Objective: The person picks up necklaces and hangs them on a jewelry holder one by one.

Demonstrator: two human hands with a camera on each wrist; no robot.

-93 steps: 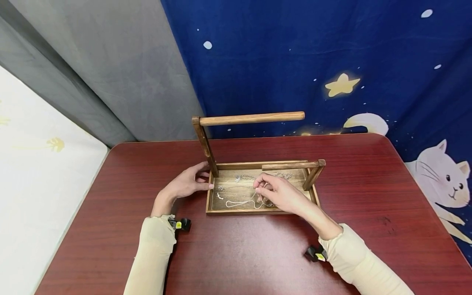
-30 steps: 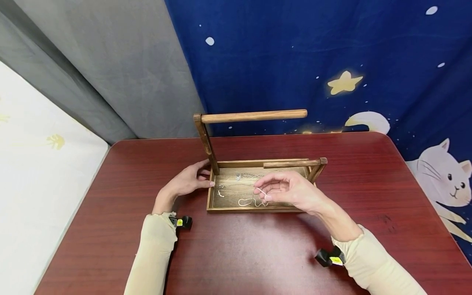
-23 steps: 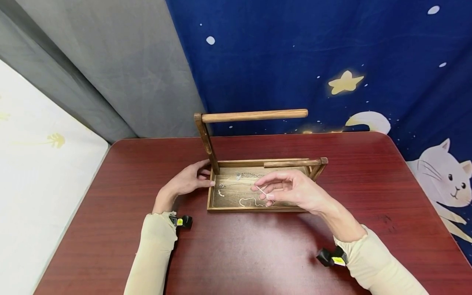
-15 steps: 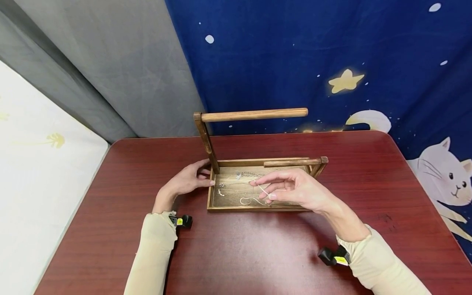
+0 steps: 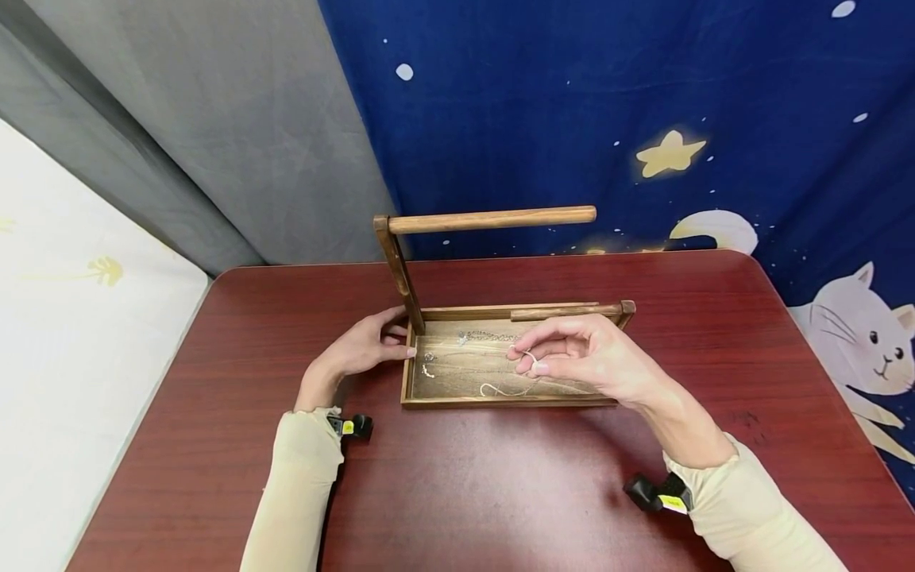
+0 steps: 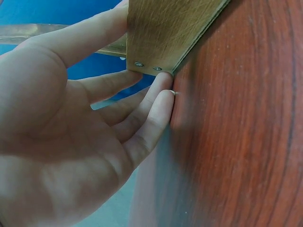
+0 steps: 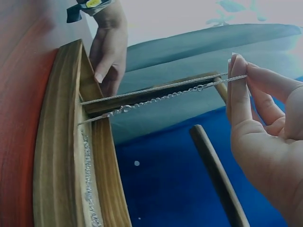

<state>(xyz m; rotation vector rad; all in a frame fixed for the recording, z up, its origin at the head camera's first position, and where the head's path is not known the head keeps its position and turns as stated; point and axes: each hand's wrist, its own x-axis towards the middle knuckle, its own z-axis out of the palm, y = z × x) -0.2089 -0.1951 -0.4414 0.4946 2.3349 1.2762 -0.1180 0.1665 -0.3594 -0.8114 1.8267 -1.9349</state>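
My right hand [image 5: 608, 361] pinches a thin silver necklace [image 7: 163, 97] between thumb and fingers above a wooden tray [image 5: 493, 403]. In the right wrist view, two strands run from the fingertips down into the tray, one ending in larger extender links. A loop of it curves low over the tray floor in the head view. My left hand [image 5: 360, 346] holds the tray's left end, thumb on the end wall's rim [image 6: 124, 23] and fingers at the back corner. A second chain [image 5: 489, 337] lies along the back of the tray, and small pendants [image 5: 428, 369] lie near its left end.
A tall wooden post carries a long bar [image 5: 493, 219] over the tray's left end. A shorter bar [image 5: 561, 312] reaches inward from the right post, just behind my right hand. The tray stands on a reddish table [image 5: 457, 485], with a blue curtain [image 5: 515, 119] behind.
My right hand has moved to the right and slightly higher, drawing the necklace along; its loop on the tray has shortened and shifted right. My left hand keeps its place on the tray.
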